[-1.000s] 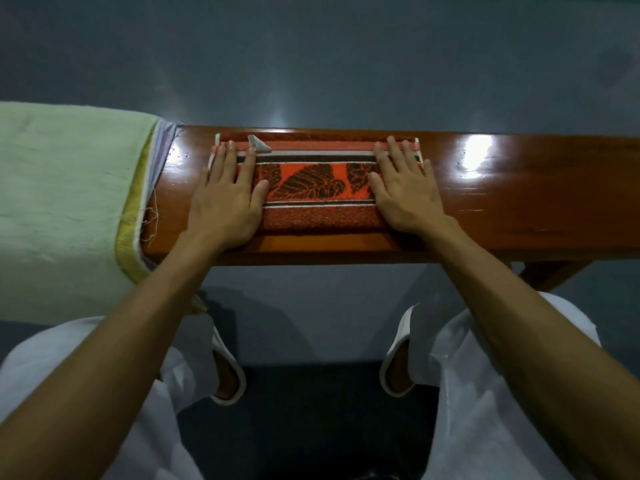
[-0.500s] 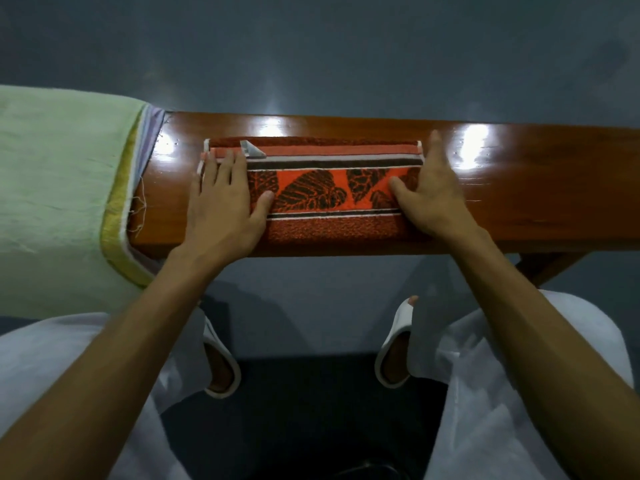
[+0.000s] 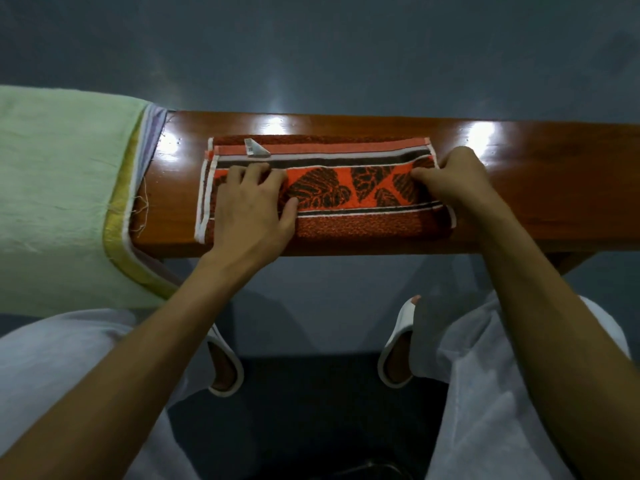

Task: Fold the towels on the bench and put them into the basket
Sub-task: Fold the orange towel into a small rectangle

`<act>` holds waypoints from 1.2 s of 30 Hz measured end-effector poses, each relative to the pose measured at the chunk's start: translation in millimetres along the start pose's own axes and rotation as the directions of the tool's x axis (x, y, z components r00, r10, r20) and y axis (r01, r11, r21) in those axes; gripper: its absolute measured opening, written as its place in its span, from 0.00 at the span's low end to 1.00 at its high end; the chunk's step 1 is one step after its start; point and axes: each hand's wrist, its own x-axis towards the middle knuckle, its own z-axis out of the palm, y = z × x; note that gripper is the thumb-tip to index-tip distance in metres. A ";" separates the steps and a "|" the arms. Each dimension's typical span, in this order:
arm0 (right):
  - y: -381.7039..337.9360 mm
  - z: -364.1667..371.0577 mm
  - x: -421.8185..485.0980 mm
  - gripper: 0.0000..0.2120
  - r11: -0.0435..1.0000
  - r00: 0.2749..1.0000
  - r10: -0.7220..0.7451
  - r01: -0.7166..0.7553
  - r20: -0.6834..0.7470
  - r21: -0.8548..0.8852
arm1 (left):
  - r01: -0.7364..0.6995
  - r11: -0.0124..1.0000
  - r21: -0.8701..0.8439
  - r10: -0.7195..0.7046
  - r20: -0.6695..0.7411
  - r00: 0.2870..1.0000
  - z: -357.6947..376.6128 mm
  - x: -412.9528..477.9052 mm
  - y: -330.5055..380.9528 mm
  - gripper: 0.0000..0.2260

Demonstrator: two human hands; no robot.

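Note:
An orange towel with dark leaf prints and white stripes lies folded into a long strip on the glossy wooden bench. A small white label sticks out near its far left edge. My left hand rests flat on the towel's left part, fingers slightly curled. My right hand is at the towel's right end, its fingers curled around that end and pinching the cloth. No basket is in view.
A stack of towels, pale green on top with yellow and lilac edges below, drapes over the bench's left end. My knees in white trousers and white slippers are under the bench's near edge. Grey floor lies beyond.
My right hand slid from flat on the towel to its right end and closed on the cloth there. My left hand curled its fingers slightly and stayed on the left part.

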 end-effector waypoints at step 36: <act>-90.6 88.4 -54.0 0.19 0.725 0.821 -0.570 0.510 -0.012 0.462 | 0.499 0.347 -0.794 -0.450 0.326 0.831 -11.3 43.0 -30.9 0.13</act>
